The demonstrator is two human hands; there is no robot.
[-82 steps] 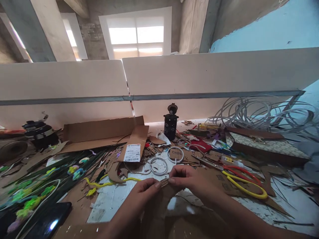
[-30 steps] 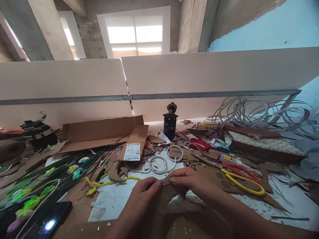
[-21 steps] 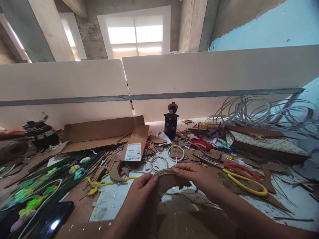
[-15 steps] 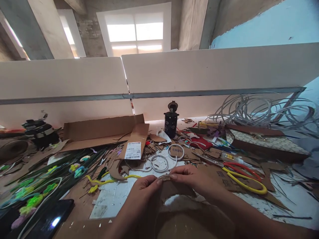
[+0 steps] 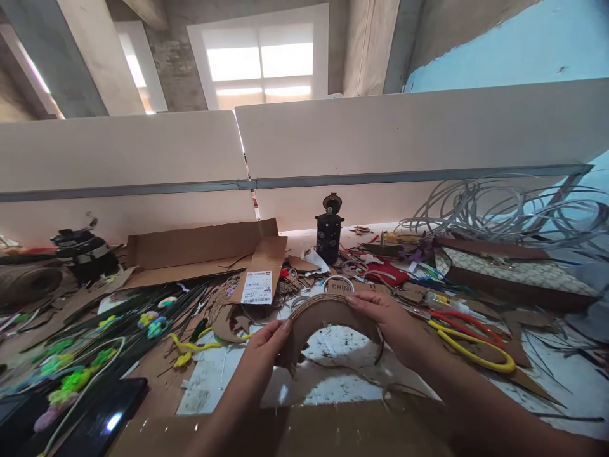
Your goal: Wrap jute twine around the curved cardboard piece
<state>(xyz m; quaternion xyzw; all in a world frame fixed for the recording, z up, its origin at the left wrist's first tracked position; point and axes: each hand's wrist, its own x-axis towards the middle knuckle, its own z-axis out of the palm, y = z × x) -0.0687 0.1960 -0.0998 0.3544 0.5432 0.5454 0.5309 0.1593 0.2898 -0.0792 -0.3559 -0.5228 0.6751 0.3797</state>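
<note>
Between both hands is a curved, arch-shaped piece of cardboard (image 5: 320, 319), its upper edge lined with rows of twine. My left hand (image 5: 268, 349) pinches its left end, thumb on top. Farther along the arch, my right hand (image 5: 380, 317) grips the upper right part between thumb and fingers. A loose strand of twine (image 5: 352, 370) trails below the arch toward the right. Scissors with red and yellow handles (image 5: 471, 339) lie beside my right forearm. Just beyond the arch is a white ring (image 5: 339, 284), partly hidden by it.
A black bottle (image 5: 328, 238) with its lid raised stands at the back. A cardboard box (image 5: 200, 251) and a crescent-shaped cardboard piece (image 5: 228, 324) lie left of centre. A phone (image 5: 107, 416) is at the lower left, a handbag (image 5: 509, 273) at the right, below coiled tubing (image 5: 476, 209).
The cardboard arch has been raised and tilted up, so its curve and twine now show. My hands have moved apart, the right one up and to the right.
</note>
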